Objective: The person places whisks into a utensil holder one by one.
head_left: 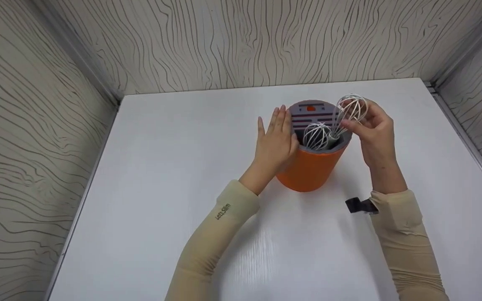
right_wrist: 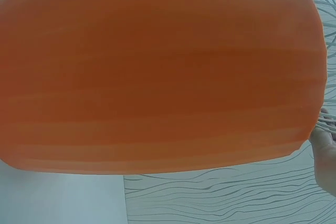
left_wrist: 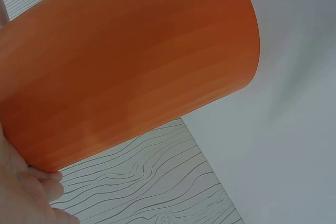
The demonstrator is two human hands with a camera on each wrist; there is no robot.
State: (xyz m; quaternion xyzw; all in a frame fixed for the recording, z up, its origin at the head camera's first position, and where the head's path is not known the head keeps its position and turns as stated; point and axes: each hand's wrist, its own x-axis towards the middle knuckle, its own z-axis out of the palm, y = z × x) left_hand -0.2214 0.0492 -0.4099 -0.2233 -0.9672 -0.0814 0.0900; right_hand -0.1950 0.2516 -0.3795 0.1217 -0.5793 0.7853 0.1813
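An orange utensil holder (head_left: 310, 169) with a grey slotted top stands on the white table, right of centre in the head view. My left hand (head_left: 275, 144) rests on its left side near the rim, fingers straight. In the left wrist view that hand's fingers (left_wrist: 50, 187) lie along the orange wall. My right hand (head_left: 377, 131) pinches the wire head of a whisk (head_left: 352, 109) over the holder's right rim; its handle goes down inside, the lower part hidden. A second whisk (head_left: 317, 136) sits in the opening, wires up, its handle hidden.
The white table (head_left: 170, 167) meets wood-grain patterned panels (head_left: 241, 46) at the back and sides. A dark strap piece (head_left: 360, 205) sticks out at the right sleeve's cuff. Slots (head_left: 310, 119) line the back part of the holder's top.
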